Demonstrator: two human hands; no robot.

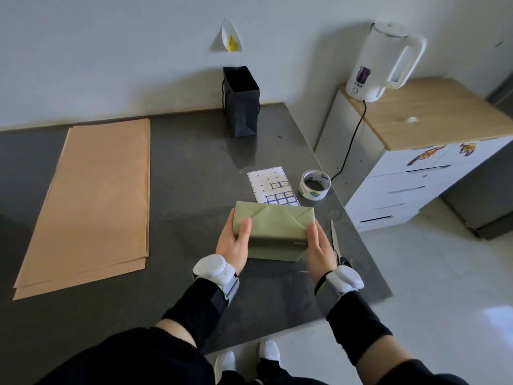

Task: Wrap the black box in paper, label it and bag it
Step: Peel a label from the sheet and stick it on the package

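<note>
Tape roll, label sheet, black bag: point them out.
tape roll [313, 193], head view, front outer wall
label sheet [266, 181], head view, blank upper area
black bag [244, 112], head view, front face

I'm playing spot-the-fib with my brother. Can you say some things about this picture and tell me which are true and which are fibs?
1. The left hand and right hand both hold the green wrapped box. True.
2. The black bag lies flat on the table. False: it stands upright at the table's back edge.
3. The tape roll sits just right of the label sheet. True.
4. The scissors lie on the brown paper. False: they lie on the table beside the right hand, and the brown paper is far to the left.
</note>
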